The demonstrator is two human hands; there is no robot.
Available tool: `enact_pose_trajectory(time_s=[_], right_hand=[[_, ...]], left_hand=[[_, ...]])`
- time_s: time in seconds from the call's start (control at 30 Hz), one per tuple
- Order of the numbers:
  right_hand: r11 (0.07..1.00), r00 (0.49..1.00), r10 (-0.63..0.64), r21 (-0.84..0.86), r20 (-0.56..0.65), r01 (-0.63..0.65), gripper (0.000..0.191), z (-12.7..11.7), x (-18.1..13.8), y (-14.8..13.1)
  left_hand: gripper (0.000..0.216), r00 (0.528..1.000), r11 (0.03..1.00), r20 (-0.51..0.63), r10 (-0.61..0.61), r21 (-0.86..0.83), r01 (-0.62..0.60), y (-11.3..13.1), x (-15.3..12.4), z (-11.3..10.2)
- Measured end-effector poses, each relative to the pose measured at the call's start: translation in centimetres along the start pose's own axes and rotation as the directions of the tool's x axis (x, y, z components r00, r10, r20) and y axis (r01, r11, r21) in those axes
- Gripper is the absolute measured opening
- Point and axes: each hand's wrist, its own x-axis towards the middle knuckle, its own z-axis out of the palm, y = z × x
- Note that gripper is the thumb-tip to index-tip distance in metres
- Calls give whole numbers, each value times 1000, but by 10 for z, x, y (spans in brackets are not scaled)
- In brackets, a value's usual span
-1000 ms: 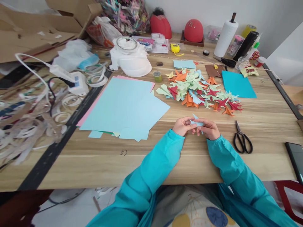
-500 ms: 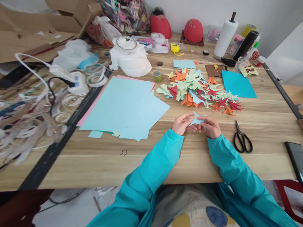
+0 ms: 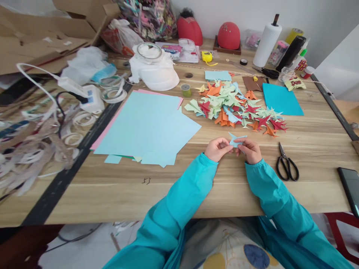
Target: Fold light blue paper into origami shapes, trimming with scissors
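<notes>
A small light blue folded paper shape (image 3: 234,139) with pointed wings is pinched between both my hands over the wooden table (image 3: 179,194). My left hand (image 3: 217,148) grips its left side with curled fingers. My right hand (image 3: 249,150) grips its right side, fingers closed. Both arms wear teal sleeves. Just beyond my hands lies a pile of folded paper shapes (image 3: 234,106) in green, orange, red and blue.
A stack of light blue and pink paper sheets (image 3: 146,127) lies to the left. Black scissors (image 3: 286,164) lie to the right, a phone (image 3: 349,188) at the right edge. A teal sheet (image 3: 282,99), paper towel roll (image 3: 266,43), white cap (image 3: 154,71) and tape rolls (image 3: 112,93) are further back.
The blue folded shape has been raised slightly and turned between my fingers, so its points stick up more. Both hands stay in about the same place.
</notes>
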Motion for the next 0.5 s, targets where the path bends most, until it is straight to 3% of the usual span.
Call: enact_pose_trajectory(time_s=[0.3,0.5], right_hand=[[1000,1000,-23,-4,4,23,16,2,-1,-1],[999,999,-9,-45,-34,8,12,1,1,-2]], left_hand=[[33,998,998,35,54,-40,-52,-5,1,-1],[27,994,990,45,98,99,-102,-6,-1,-1]])
